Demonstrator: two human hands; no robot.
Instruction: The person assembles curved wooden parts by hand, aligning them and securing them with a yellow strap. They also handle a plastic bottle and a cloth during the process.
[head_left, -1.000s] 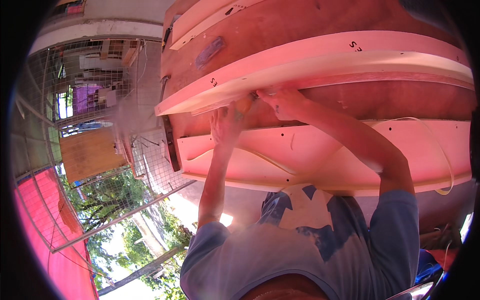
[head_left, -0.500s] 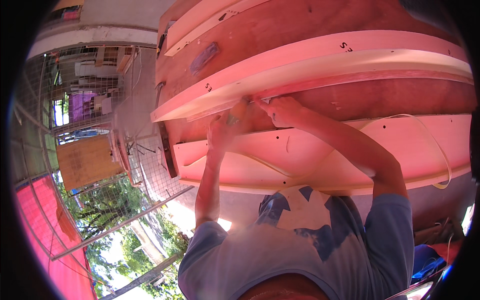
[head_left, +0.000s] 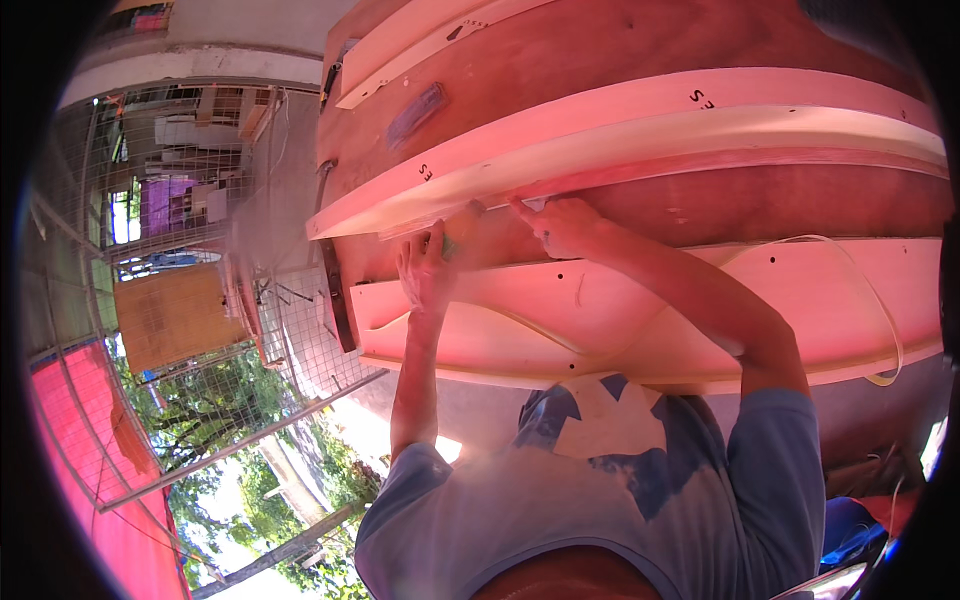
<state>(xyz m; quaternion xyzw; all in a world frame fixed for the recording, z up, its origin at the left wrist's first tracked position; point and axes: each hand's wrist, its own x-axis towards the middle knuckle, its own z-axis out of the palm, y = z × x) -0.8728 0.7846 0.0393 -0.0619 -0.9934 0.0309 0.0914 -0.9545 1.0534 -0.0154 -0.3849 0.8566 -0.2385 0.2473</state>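
My left hand (head_left: 424, 270) is closed around a short, blurred tool (head_left: 462, 230) with a greenish part near my fingers and a dark tip; its exact kind is unclear. The tip is close to the lower edge of a long pale board (head_left: 600, 138) standing on the reddish table. My right hand (head_left: 572, 228) is just right of the tool, its index finger stretched out and its fingertip against that same edge. Its thumb is apart from the index finger, and the other fingers are partly hidden.
Nearer my body lies a wide pale panel (head_left: 640, 290) with small dark holes. A thin, yellowish strip (head_left: 890, 310) loops over it. Beyond the board are a small wrapped block (head_left: 416, 113) and another pale board (head_left: 430, 52). Wire mesh (head_left: 180, 220) stands at left.
My left hand and the tool have shifted slightly left, the tool tip pulling back from near my right fingertip. My right hand has stayed at the board's edge.
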